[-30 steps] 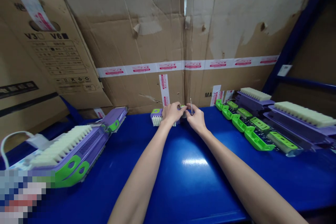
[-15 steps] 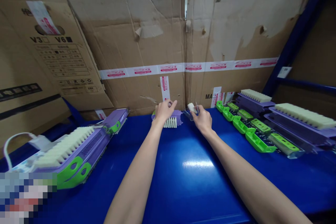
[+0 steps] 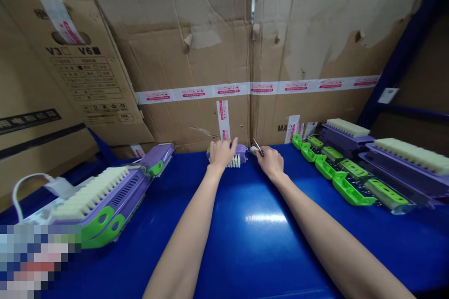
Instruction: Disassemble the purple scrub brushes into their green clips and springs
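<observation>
At the back of the blue surface, my left hand (image 3: 221, 152) is closed over a small purple piece with cream ribbed foam (image 3: 239, 153). Its fingers hide most of that piece, and the ribs face me. Just right of it, my right hand (image 3: 271, 160) pinches a small whitish piece (image 3: 254, 150) with a thin, shiny sliver sticking up beside it. The fingers cover most of what is held, so its kind cannot be told. A narrow gap separates the whitish piece from the purple one.
Purple-and-green units with ribbed foam (image 3: 101, 191) lie at left beside a white plug and cable (image 3: 59, 186). Right stand green curved parts (image 3: 324, 167), clear pieces with green tops (image 3: 354, 168) and purple foam-topped units (image 3: 416, 156). Cardboard (image 3: 196, 65) walls the back.
My right hand has turned and lowered the whitish piece, bringing it nearer the purple piece. My left hand stays on the purple piece. The whole view has shifted slightly.
</observation>
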`<state>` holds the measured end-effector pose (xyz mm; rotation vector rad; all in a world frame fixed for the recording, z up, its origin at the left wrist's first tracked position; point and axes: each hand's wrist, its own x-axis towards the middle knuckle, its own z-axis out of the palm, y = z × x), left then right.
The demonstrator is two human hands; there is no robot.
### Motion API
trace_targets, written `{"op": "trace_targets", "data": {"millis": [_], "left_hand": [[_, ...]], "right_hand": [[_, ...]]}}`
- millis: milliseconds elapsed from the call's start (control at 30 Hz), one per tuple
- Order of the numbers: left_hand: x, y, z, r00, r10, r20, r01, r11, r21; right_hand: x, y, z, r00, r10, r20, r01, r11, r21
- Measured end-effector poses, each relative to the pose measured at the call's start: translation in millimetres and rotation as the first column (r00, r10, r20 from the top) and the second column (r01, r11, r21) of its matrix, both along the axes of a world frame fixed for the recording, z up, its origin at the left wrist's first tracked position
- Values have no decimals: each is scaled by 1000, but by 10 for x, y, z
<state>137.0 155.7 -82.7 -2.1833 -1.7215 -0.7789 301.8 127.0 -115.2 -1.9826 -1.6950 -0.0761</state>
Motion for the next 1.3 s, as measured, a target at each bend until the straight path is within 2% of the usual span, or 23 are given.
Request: {"op": "trace_targets", "data": {"millis": [167,267,467,567,667,767,867,967,1100,1300], "left_hand": [[-52,68,-89,998,-46,40,36,971,235],[-88,104,-152,999,-47,17,40,955,294],[-180,116,-240,976,-193,-99,214,931,297],[-295,96,-259,960,-215,-180,261,919,297],[-471,86,-287,953,-199,-230,263,920,292],[-636,90,-340,968,-171,-181,218,934,283],[-707,88,-385,968,-184,-169,224,937,267],[-690,65,-396,967,-185,-174,227,936,270],[-647,12,-385,962,-179,-206,236,926,296],[-615,-24,-383,921,-235,-311,327,899,290]], "right_hand": [[67,10,2,997,-56,-45,56,998,3],[122,20,11,993,-93,-76,91,995,-26],[194,25,-1,989,-139,-57,137,990,-32],[205,21,-16,989,-147,6,147,989,-9],[193,17,-11,984,-155,91,154,988,15],[136,3,18,975,-148,167,138,988,69],[44,-31,53,969,-113,219,96,992,85],[-27,-70,69,969,-66,237,65,998,15],[-20,-83,53,969,-57,240,85,990,-110],[64,-33,3,967,-93,237,129,981,-143]]}}
